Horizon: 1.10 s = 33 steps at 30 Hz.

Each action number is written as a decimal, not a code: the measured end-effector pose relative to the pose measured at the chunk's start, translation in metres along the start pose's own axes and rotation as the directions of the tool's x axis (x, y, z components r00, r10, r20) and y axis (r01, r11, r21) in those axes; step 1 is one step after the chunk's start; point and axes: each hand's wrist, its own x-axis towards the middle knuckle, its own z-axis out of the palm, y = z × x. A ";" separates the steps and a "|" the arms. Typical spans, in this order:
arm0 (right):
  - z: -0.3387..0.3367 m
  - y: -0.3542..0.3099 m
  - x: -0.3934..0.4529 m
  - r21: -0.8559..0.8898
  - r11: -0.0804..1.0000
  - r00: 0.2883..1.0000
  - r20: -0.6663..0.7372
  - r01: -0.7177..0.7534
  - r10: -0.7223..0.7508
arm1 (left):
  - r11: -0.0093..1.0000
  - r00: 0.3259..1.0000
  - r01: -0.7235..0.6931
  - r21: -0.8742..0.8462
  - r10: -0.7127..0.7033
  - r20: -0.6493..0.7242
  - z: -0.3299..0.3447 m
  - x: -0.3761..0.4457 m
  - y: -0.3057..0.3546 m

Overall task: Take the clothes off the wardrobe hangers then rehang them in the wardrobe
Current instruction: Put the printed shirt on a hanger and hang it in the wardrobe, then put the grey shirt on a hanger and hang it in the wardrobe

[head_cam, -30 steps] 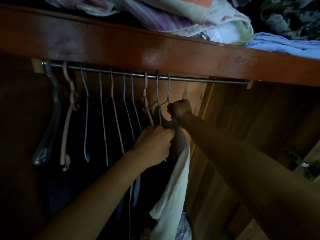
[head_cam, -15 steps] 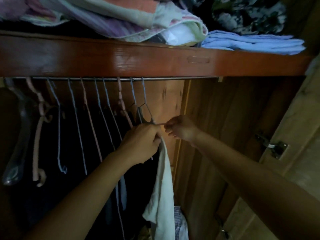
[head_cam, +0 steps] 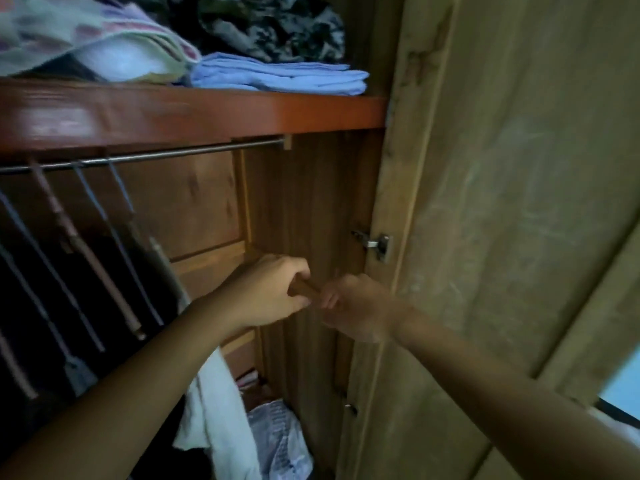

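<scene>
1. Below the rail (head_cam: pixel 180 154), hangers (head_cam: pixel 114 237) were left hanging, dark clothes hard to make out.
2. A white garment (head_cam: pixel 214 403) was seen drooping under the left hand (head_cam: pixel 266 292), fingers curled.
3. The right hand (head_cam: pixel 353 306) was curled too; what got pinched couldn't be told.
4. Most of the job looked undone, tbh.

A reddish-brown wooden shelf (head_cam: pixel 194 110) runs across the wardrobe, above the hands (head_cam: pixel 266 292). Directly on it, above and between the hands, lies a folded stack of light blue cloth (head_cam: pixel 280 76). Up and to the left of the left hand rests a pale folded blanket (head_cam: pixel 93 39) with faint pink and lilac patches. Behind the blue stack sits a dark patterned fabric (head_cam: pixel 270 26). Just under the shelf, a metal rail (head_cam: pixel 145 157) carries several hangers (head_cam: pixel 104 237), up and left of the left hand.
</scene>
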 end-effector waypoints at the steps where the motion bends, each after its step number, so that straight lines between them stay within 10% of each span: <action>1: -0.004 0.010 -0.014 -0.005 0.999 0.999 -0.016 -0.036 0.035 | 0.999 0.999 -0.022 -0.027 0.023 0.047 0.006 0.005 0.011; 16: -0.043 0.154 -0.266 -0.164 0.892 0.906 -0.112 -0.422 0.408 | 0.934 0.851 -0.347 -0.090 0.353 0.389 0.125 0.040 0.238; 33: -0.018 0.232 -0.412 0.004 0.560 0.542 -0.247 -0.828 0.803 | 0.593 0.467 -0.785 -0.182 0.758 0.455 0.225 0.059 0.411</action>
